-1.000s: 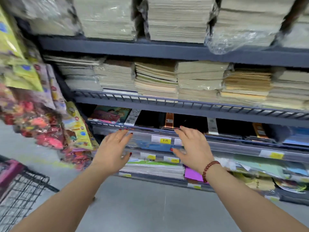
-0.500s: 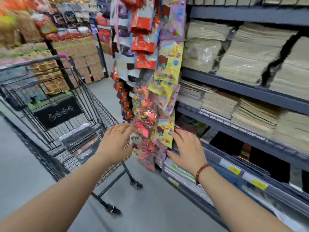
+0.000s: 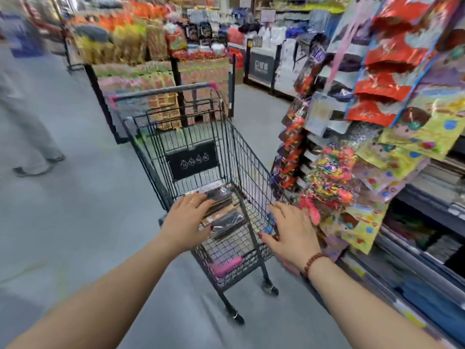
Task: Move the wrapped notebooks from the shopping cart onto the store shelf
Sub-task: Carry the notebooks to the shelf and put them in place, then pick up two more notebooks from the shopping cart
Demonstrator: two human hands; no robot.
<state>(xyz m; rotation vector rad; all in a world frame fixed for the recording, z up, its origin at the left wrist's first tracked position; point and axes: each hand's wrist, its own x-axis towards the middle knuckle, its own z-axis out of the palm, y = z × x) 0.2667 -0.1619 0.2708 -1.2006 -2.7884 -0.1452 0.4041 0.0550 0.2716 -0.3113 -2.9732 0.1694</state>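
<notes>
Both your hands are out over the shopping cart (image 3: 191, 157), a black wire-grid basket with a pink-ended handle bar at its far end. Your left hand (image 3: 187, 221) is spread flat, fingers wide, nothing in its grip, hovering above the near left rim. Your right hand (image 3: 292, 230) is just as wide and empty, over the cart's right wall, a red bead bracelet (image 3: 313, 264) at the wrist. The wrapped notebooks (image 3: 224, 210) lie flat on the cart floor, dark covers under glossy clear film, stacked askew and partly hidden by your left fingers. Close on the right hang crinkly foil packets (image 3: 372, 137), crowding the cart's side; the store shelf (image 3: 427, 250) sits low behind them. Open grey floor (image 3: 83, 222) to your left.
</notes>
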